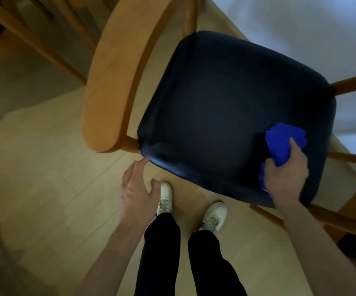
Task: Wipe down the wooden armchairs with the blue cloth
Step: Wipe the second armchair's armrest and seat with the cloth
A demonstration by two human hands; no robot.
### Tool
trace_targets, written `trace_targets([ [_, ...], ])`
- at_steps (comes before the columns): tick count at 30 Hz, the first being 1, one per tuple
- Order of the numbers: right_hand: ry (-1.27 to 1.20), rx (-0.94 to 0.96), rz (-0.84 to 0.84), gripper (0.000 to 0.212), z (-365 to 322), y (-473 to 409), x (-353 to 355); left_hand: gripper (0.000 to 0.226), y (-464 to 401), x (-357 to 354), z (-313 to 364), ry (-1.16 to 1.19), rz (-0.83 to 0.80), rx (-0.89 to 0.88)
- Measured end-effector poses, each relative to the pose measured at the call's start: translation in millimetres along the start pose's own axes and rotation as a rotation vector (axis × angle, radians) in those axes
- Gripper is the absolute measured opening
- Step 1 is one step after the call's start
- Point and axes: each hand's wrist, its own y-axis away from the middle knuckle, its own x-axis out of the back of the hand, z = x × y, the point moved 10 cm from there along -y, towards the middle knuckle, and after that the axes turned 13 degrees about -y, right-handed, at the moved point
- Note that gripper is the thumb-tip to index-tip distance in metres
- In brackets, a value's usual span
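A wooden armchair stands below me, its broad curved wooden armrest [113,82] on the left and a dark navy padded seat [232,107] in the middle. My right hand [286,178] grips a bunched blue cloth [284,142] on the seat's near right corner. My left hand [136,189] hovers with fingers spread and relaxed, just below the seat's near left corner, holding nothing. Its fingertip is close to the seat edge.
Legs of another wooden chair [34,35] cross the upper left. Wooden rails [352,84] of the armchair stick out on the right. My two feet in white shoes [213,216] stand on the light wood floor [44,189] right in front of the seat.
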Motion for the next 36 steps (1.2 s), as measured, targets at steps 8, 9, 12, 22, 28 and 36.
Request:
trace_targets([
  [8,0.132,0.418,-0.383,0.076,-135,122,-144,0.049,-2,23,-19,0.002,0.029,-0.001],
  [9,0.187,0.484,-0.436,0.078,-139,132,-151,0.049,-1,25,-24,-0.004,0.035,0.001],
  [12,0.336,0.703,-0.605,0.08,-140,156,-167,0.049,-1,29,-35,-0.013,0.056,0.014],
  [22,0.605,0.752,-0.963,0.06,-31,186,-142,0.05,11,9,-40,-0.015,-0.006,0.017],
  [28,0.065,0.647,-0.826,0.07,-76,172,-83,0.042,19,8,-6,0.122,-0.162,-0.008],
  [36,-0.383,0.807,-0.71,0.077,-252,170,-13,0.059,11,108,68,0.988,-0.279,0.13],
])
